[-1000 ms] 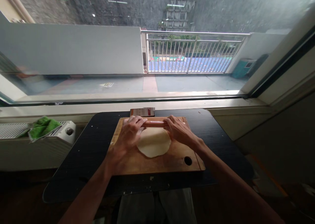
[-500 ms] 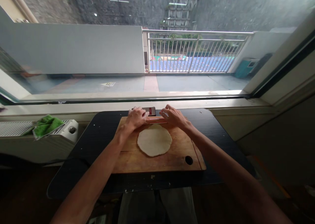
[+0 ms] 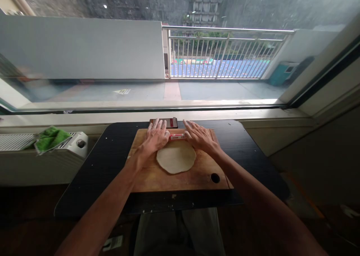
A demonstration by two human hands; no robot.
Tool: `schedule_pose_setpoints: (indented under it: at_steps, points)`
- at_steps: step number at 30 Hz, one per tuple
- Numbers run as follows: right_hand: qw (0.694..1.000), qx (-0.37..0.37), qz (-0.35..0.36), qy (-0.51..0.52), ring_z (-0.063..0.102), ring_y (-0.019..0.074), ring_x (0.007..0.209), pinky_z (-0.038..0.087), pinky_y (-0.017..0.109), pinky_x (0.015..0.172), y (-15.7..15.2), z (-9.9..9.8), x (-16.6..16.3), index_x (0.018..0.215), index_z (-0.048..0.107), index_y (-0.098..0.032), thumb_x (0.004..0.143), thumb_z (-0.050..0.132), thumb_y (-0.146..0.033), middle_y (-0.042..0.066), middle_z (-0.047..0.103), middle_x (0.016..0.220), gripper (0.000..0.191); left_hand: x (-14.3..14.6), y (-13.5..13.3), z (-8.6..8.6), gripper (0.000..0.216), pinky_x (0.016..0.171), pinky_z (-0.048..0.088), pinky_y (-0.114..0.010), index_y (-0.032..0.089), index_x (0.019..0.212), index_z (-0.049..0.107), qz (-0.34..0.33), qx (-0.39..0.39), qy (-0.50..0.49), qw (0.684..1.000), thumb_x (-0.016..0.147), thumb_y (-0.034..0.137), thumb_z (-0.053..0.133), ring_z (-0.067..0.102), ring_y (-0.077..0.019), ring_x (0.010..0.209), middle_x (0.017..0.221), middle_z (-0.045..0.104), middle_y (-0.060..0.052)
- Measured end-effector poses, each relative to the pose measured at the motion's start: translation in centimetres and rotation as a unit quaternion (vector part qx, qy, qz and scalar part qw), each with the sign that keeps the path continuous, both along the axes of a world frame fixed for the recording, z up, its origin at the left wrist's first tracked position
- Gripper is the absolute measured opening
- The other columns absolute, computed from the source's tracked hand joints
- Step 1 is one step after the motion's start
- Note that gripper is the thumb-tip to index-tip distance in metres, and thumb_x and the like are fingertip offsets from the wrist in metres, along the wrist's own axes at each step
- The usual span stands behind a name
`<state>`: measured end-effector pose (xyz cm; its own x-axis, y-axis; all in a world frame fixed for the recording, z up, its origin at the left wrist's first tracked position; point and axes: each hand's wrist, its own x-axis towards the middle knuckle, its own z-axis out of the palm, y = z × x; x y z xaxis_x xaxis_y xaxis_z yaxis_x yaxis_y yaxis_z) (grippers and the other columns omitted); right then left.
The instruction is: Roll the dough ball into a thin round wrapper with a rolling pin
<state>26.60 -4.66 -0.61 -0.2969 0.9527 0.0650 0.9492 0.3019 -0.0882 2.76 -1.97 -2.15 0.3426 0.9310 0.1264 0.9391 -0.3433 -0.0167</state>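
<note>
A flat round of rolled-out dough (image 3: 176,158) lies on the wooden cutting board (image 3: 180,182). Across its far edge is a slim red-and-white rod with printed lettering (image 3: 177,136), its ends hidden under my hands; I cannot tell exactly what kind of rod it is. My left hand (image 3: 157,136) lies over the left end, palm down, fingers stretched forward. Over the right end rests my right hand (image 3: 198,136), also palm down with fingers extended. White flour dusts the fingers.
A dark phone-like device (image 3: 172,123) lies behind the board on the black table (image 3: 236,143). Windowsill and window (image 3: 225,113) border the table's far side. At left, a green cloth (image 3: 53,139) drapes over a white radiator (image 3: 77,143). Small crumbs dot the table.
My fingers have gone from curled to stretched out flat over the rod. The rod has turned so that its print shows. The camera view has tilted slightly downward.
</note>
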Motion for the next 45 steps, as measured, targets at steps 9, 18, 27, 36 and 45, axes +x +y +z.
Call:
schedule_pose_setpoints:
  at_steps: [9,18,27,36,45]
  points:
    - [1.000,0.003,-0.018,0.016,0.030,0.0325,0.173,0.025,0.055,0.141,0.4,0.4,-0.8,0.180,0.031,-0.007,0.116,0.029,-0.038,0.018,0.037,0.183,0.072,0.4,0.7,-0.2,0.072,0.143,0.023,-0.053,0.001,0.172,0.043,0.003,0.030,-0.004,1.000,0.110,0.036,0.033,0.028,-0.0341,0.174,0.182,0.037,-0.020]
    - [0.998,0.006,-0.043,0.037,0.037,0.0291,0.171,0.030,0.048,0.140,-2.6,0.7,-1.2,0.181,0.028,-0.006,0.114,0.028,-0.036,0.017,0.038,0.183,0.073,0.2,-2.3,-0.6,0.071,0.143,0.024,-0.055,0.003,0.174,0.040,-0.012,0.053,-0.051,0.997,0.112,0.036,0.028,0.026,-0.0329,0.175,0.182,0.039,-0.019]
    - [0.995,-0.039,-0.066,0.062,0.032,0.0306,0.172,0.026,0.048,0.141,-1.0,1.1,-1.6,0.176,0.037,0.001,0.119,0.020,-0.049,0.021,0.035,0.183,0.077,0.5,-0.3,0.5,0.069,0.144,0.020,-0.055,0.000,0.168,0.049,-0.015,0.002,-0.026,1.000,0.114,0.038,0.029,0.019,-0.0335,0.176,0.185,0.030,-0.021]
    - [0.996,-0.002,-0.051,0.068,0.028,0.0296,0.174,0.023,0.047,0.142,-4.1,0.2,-1.5,0.177,0.035,-0.001,0.119,0.019,-0.051,0.019,0.031,0.185,0.078,0.3,-3.2,-0.1,0.071,0.144,0.023,-0.053,0.004,0.174,0.039,-0.017,0.011,-0.046,0.999,0.116,0.041,0.025,0.023,-0.0325,0.176,0.185,0.033,-0.020]
    - [0.998,-0.022,-0.050,0.010,0.031,0.0314,0.172,0.024,0.053,0.142,0.9,0.9,-1.9,0.175,0.038,0.002,0.116,0.028,-0.036,0.022,0.036,0.181,0.071,1.1,1.1,1.1,0.073,0.142,0.025,-0.055,0.002,0.176,0.035,0.006,-0.040,-0.012,0.999,0.111,0.037,0.034,0.024,-0.0342,0.175,0.185,0.030,-0.022]
